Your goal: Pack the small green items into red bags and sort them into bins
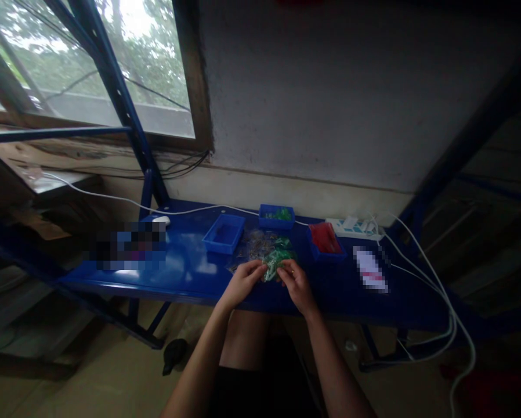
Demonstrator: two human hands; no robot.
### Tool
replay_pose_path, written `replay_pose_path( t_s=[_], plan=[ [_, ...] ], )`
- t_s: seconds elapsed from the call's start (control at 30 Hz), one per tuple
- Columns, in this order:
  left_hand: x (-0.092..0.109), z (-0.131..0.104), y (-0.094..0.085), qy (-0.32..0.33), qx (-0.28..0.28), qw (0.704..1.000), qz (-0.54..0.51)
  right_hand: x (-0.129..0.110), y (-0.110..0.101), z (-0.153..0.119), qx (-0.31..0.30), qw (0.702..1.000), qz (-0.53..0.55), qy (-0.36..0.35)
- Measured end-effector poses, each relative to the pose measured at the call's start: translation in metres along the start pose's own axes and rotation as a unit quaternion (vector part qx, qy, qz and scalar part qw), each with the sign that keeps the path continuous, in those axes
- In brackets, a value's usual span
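My left hand (245,281) and my right hand (296,281) are near the front edge of the blue table, a small gap apart. Between them they pinch a clear and green plastic bag (271,271) with pale contents, one side in each hand's fingers. Just beyond the hands lies a pile of small metal-looking parts (256,245) in clear plastic. More green bags (283,244) lie against its right side. What exactly the bags contain is too small to tell.
Behind stand an empty blue tray (224,234), a blue tray with green items (277,217) and one with red bags (326,239). A white power strip (355,228) with cables is at the back right of the table (191,255). Blurred items lie at both sides.
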State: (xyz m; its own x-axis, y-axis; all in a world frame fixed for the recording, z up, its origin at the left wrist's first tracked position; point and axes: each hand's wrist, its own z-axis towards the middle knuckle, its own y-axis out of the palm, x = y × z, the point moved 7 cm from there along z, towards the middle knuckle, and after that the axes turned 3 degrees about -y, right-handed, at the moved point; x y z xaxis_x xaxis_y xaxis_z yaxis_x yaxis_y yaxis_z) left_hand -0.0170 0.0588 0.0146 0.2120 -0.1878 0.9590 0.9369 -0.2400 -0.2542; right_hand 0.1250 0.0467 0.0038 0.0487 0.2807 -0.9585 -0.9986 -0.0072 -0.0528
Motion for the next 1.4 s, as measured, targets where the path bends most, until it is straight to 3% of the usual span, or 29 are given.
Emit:
replay_pose_path(
  t_s=[0.27,0.5,0.7,0.87,1.03,1.3,1.4],
  plan=[
    [-0.001,-0.001,-0.003,-0.004,0.027,0.998,-0.051,-0.001,-0.003,0.0,0.018,1.0,-0.015,-0.008],
    [-0.004,0.0,-0.007,0.001,0.048,0.998,-0.041,-0.013,-0.012,-0.002,0.068,0.991,-0.087,-0.073],
    [-0.007,0.003,-0.007,0.007,0.064,0.995,-0.081,-0.006,0.0,-0.005,0.005,0.999,-0.014,-0.028],
    [-0.003,0.003,-0.004,0.018,0.026,0.997,-0.068,-0.014,-0.003,-0.006,0.012,0.999,0.002,-0.048],
    [-0.001,0.002,0.0,-0.006,0.004,0.997,-0.08,-0.004,-0.004,-0.003,0.022,0.999,-0.037,-0.019],
    [0.005,0.0,0.003,0.009,0.003,0.999,-0.034,0.004,-0.005,0.002,0.037,0.998,-0.021,-0.037],
    [0.005,0.0,0.002,0.009,0.009,0.999,-0.04,-0.001,-0.008,0.015,0.006,0.999,-0.027,-0.032]
  ],
)
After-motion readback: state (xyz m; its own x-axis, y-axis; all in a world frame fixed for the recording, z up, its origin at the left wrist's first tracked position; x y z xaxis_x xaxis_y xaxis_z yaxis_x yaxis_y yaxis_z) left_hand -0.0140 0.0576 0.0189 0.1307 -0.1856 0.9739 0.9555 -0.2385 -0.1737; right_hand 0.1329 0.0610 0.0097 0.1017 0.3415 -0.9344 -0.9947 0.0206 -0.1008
